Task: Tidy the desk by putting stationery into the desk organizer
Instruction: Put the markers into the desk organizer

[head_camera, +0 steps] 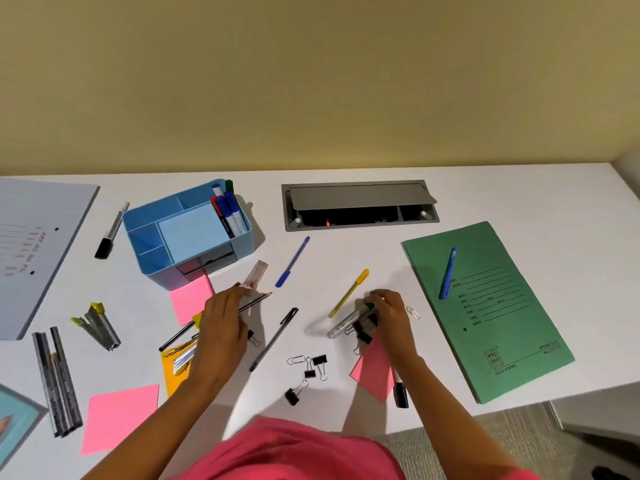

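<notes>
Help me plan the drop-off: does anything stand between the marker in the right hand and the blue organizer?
Nothing tall. Only the yellow pen and blue pen lie flat on the desk between the right hand, gripping the marker, and the organizer; a lifted carry should clear them.

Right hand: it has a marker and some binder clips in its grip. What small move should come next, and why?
Probably lift the right hand toward the blue organizer. It grips the grey marker and black binder clips. Other markers stand in the organizer's back corner, and its small front compartments look free for the clips.
</notes>
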{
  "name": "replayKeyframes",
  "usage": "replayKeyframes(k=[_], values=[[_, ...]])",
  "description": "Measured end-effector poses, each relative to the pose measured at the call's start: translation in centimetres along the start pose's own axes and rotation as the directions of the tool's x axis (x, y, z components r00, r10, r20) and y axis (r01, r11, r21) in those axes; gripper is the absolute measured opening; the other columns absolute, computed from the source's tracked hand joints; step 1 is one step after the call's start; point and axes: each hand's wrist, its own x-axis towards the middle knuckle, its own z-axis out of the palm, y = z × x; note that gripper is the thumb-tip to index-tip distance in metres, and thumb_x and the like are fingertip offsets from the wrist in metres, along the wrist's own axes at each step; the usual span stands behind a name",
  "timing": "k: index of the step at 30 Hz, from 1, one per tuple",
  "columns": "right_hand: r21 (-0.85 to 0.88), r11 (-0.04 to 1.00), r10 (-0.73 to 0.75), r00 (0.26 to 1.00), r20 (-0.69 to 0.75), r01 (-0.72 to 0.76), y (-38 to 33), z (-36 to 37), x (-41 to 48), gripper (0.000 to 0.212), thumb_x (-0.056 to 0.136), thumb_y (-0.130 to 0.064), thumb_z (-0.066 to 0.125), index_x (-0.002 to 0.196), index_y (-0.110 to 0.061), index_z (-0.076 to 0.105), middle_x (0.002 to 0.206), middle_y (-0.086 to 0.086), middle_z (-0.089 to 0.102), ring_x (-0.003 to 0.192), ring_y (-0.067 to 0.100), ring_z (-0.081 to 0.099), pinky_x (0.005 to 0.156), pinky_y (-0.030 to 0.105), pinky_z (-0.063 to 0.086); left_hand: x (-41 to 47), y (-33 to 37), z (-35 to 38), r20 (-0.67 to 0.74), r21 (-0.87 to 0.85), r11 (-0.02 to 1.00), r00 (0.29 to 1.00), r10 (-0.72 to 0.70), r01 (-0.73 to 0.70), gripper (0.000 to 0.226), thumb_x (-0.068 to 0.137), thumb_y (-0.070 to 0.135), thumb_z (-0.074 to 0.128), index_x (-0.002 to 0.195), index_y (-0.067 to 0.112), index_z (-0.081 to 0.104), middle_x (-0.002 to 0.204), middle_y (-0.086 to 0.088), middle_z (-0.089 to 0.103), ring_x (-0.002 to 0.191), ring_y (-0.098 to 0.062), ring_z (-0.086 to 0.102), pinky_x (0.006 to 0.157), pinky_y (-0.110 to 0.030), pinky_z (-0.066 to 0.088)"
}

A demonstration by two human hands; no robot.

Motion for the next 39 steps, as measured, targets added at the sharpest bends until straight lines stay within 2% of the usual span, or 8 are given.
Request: replayKeyframes(k=[4,8,17,22,26,29,32,39], values=[[0.002,1.000,0.026,0.999,-0.021,-0.026,0.4,0.4,-0.1,0.027,0.070,0.006,0.073,0.093,-0.007,0.067,0.097,0.005,0.062,0.096,0.023,0.053,0.075,0.035,0.052,-1.1,0.1,0.0,0.013,-0.002,1.000,0.999,-0.029,0.029,0.054,0.079,-0.012,0.055,0.129,0.009,0.050,0.125,-0.010,0.053,0.110,-0.022,0.041,0.093,-0.030,0.035],[0.048,0.997,0.059,0.996,-0.060,-0.056,-0.4,-0.4,-0.2,0.031,0.071,0.013,0.066,0.092,-0.010,0.065,0.092,0.003,0.060,0.088,0.021,0.052,0.068,0.031,0.048,-1.8,0.6,-0.2,0.022,-0.025,0.999,0.999,-0.026,0.026,0.049,0.083,-0.009,0.055,0.128,0.010,0.049,0.124,-0.011,0.054,0.110,-0.023,0.043,0.095,-0.034,0.039],[0.364,0.931,0.120,0.910,-0.396,0.035,-10.2,-4.8,-2.2,0.017,0.083,0.007,0.061,0.091,-0.007,0.065,0.093,-0.002,0.057,0.084,0.005,0.052,0.074,0.006,0.039,-1.7,3.1,-1.0,0.081,-0.202,0.979,0.995,0.050,-0.032,0.042,0.095,0.014,0.051,0.135,0.025,0.046,0.138,0.004,0.051,0.128,-0.013,0.045,0.104,-0.022,0.032],[0.536,0.822,0.014,0.936,-0.353,0.190,-16.6,-4.5,0.1,0.020,0.088,-0.003,0.063,0.106,-0.011,0.066,0.101,0.002,0.061,0.088,0.005,0.059,0.079,0.015,0.048,0.6,5.0,-1.8,-0.004,-0.267,0.960,0.996,-0.093,0.089,0.040,0.093,0.002,0.048,0.131,0.016,0.052,0.135,-0.006,0.055,0.123,-0.023,0.050,0.105,-0.031,0.036],[0.557,0.793,-0.038,0.934,-0.356,0.245,-21.3,-3.7,4.9,0.031,0.090,-0.012,0.063,0.121,-0.014,0.057,0.110,0.003,0.063,0.095,0.008,0.059,0.082,0.010,0.047,3.3,2.9,-2.5,-0.075,-0.130,0.973,0.977,-0.202,0.191,0.046,0.091,0.008,0.056,0.135,0.010,0.046,0.141,-0.011,0.047,0.130,-0.030,0.042,0.106,-0.035,0.034],[0.499,0.812,-0.113,0.921,-0.373,0.303,-24.0,-2.8,8.9,0.027,0.089,-0.012,0.063,0.114,-0.008,0.054,0.104,0.009,0.064,0.091,0.020,0.062,0.077,0.027,0.054,5.0,0.2,-2.9,-0.135,0.078,0.971,0.967,-0.216,0.228,0.059,0.087,0.011,0.061,0.141,0.002,0.038,0.149,-0.015,0.036,0.138,-0.034,0.032,0.112,-0.043,0.029],[0.330,0.872,-0.242,0.904,-0.353,0.362,-25.6,-1.0,12.0,0.021,0.088,-0.008,0.063,0.106,-0.003,0.056,0.099,0.012,0.064,0.088,0.023,0.061,0.073,0.032,0.055,5.7,-1.9,-3.1,-0.116,0.230,0.937,0.964,-0.241,0.262,0.060,0.091,0.014,0.053,0.145,0.002,0.029,0.155,-0.015,0.024,0.143,-0.034,0.019,0.116,-0.046,0.016],[0.244,0.919,-0.283,0.949,-0.141,0.310,-25.7,2.8,14.7,0.026,0.087,-0.004,0.062,0.111,0.003,0.056,0.108,0.021,0.062,0.098,0.030,0.059,0.079,0.036,0.051,5.5,-3.8,-2.9,-0.085,0.288,0.920,0.964,-0.251,0.265,0.063,0.096,0.019,0.048,0.149,0.006,0.019,0.158,-0.012,0.016,0.146,-0.032,0.010,0.116,-0.044,0.004]])
